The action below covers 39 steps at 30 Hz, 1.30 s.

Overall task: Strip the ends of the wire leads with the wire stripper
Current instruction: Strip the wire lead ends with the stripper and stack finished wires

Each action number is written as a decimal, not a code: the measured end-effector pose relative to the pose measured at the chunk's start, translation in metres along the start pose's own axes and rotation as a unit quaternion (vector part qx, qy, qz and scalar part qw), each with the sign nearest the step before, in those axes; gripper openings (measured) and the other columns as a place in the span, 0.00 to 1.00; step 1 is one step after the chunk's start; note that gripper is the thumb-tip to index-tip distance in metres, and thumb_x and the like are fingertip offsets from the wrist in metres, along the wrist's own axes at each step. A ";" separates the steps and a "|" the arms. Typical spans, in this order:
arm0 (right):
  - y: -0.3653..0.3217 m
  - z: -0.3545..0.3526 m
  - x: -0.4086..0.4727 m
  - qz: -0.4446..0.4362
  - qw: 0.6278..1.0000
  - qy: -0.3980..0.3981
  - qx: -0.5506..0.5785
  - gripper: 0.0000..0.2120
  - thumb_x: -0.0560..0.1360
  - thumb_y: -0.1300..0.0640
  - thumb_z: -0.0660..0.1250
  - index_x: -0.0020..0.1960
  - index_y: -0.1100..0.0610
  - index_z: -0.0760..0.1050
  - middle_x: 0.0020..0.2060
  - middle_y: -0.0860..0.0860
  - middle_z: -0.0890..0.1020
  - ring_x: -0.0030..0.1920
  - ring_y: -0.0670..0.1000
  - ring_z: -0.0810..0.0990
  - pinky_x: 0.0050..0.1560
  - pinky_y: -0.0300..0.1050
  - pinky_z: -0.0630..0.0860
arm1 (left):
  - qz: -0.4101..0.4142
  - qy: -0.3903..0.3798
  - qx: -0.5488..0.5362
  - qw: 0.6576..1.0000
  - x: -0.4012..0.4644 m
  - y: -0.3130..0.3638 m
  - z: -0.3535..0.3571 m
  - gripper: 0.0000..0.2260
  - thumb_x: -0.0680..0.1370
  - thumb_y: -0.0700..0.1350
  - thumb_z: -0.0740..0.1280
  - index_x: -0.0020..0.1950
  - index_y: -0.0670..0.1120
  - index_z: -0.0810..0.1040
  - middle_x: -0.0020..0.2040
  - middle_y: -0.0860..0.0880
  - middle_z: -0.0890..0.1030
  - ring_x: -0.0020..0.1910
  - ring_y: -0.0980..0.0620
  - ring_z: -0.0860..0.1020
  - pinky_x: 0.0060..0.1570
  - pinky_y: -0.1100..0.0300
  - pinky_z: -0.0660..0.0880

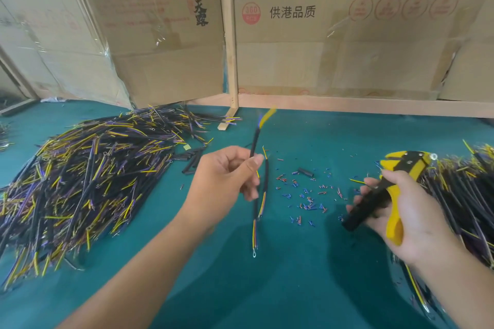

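My left hand pinches two black-sleeved wire leads between thumb and fingers above the green table. Their yellow and blue ends stick up, blurred, and their lower ends hang down, one ending in a small ring terminal. My right hand grips the yellow and black wire stripper by its handles, jaws pointing up and to the right. The stripper is well to the right of the leads and does not touch them.
A large heap of black, yellow and purple wire leads covers the table's left. Another heap lies at the right edge behind my right hand. Several small insulation scraps are scattered in the middle. Cardboard boxes and a wooden frame stand behind.
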State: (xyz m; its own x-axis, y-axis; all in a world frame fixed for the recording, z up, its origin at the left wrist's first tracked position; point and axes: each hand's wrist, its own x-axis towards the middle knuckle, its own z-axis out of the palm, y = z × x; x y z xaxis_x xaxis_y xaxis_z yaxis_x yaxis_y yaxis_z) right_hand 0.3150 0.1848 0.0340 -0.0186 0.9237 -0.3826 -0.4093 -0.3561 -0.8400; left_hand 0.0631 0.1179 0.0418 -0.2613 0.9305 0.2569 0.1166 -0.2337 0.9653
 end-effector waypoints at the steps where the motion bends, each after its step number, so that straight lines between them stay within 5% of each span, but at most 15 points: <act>1: 0.003 0.001 -0.002 0.004 1.000 -0.023 -0.004 0.14 0.81 0.50 0.62 0.49 0.61 0.76 0.35 0.56 0.76 0.34 0.55 0.77 0.39 0.54 0.81 | 0.008 0.004 0.061 0.998 -0.002 -0.002 -0.001 0.12 0.81 0.43 0.67 0.40 0.38 0.76 0.27 0.46 0.77 0.22 0.50 0.73 0.27 0.63 0.73; 5: 0.017 0.007 -0.008 0.022 0.995 -0.089 -0.042 0.16 0.80 0.49 0.63 0.51 0.63 0.79 0.33 0.56 0.77 0.34 0.57 0.77 0.40 0.55 0.82 | -0.012 -0.021 0.087 0.996 -0.006 0.000 -0.001 0.14 0.81 0.47 0.68 0.36 0.44 0.80 0.24 0.46 0.74 0.20 0.49 0.69 0.25 0.63 0.70; 15: 0.021 0.006 -0.007 0.037 0.994 -0.094 -0.043 0.17 0.80 0.49 0.64 0.51 0.64 0.80 0.33 0.56 0.78 0.34 0.57 0.78 0.42 0.57 0.82 | 0.001 -0.062 0.101 0.993 -0.007 -0.004 -0.001 0.15 0.77 0.55 0.69 0.38 0.45 0.80 0.26 0.48 0.74 0.24 0.53 0.69 0.30 0.67 0.68; 20: 0.022 0.008 -0.009 0.042 0.993 -0.103 -0.048 0.17 0.80 0.49 0.64 0.52 0.64 0.80 0.34 0.57 0.77 0.35 0.58 0.77 0.41 0.57 0.81 | 0.002 -0.068 0.028 0.997 -0.006 -0.001 0.003 0.05 0.75 0.41 0.67 0.45 0.48 0.82 0.37 0.44 0.80 0.31 0.52 0.77 0.35 0.62 0.76; 25: 0.022 0.010 -0.013 0.046 0.992 -0.107 -0.050 0.17 0.80 0.49 0.64 0.53 0.64 0.79 0.34 0.58 0.77 0.35 0.57 0.76 0.40 0.56 0.81 | 0.013 -0.078 0.009 0.997 -0.011 0.006 0.006 0.12 0.82 0.52 0.60 0.51 0.50 0.81 0.31 0.50 0.70 0.25 0.56 0.62 0.26 0.68 0.61; 31: 0.023 0.011 -0.014 0.045 0.991 -0.113 -0.055 0.17 0.80 0.49 0.64 0.53 0.64 0.79 0.35 0.58 0.77 0.35 0.58 0.76 0.40 0.56 0.81 | 0.052 -0.099 0.023 0.993 -0.014 0.011 0.007 0.06 0.84 0.39 0.62 0.53 0.47 0.78 0.41 0.53 0.82 0.26 0.54 0.71 0.25 0.65 0.66; 39: 0.024 0.011 -0.015 0.039 0.990 -0.121 -0.064 0.16 0.80 0.49 0.64 0.51 0.63 0.79 0.35 0.58 0.77 0.35 0.58 0.76 0.38 0.56 0.81 | 0.064 -0.129 -0.036 0.989 -0.016 0.015 0.006 0.05 0.83 0.42 0.62 0.54 0.51 0.75 0.45 0.50 0.82 0.27 0.53 0.68 0.26 0.65 0.65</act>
State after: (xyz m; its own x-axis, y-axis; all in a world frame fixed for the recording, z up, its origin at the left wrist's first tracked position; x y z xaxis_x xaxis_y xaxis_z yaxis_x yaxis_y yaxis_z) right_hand 0.2958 0.1641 0.0238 -0.2699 0.8937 -0.3585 -0.2795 -0.4290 -0.8590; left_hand 0.0751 0.1016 0.0519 0.0054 0.9306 0.3659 0.0624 -0.3655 0.9287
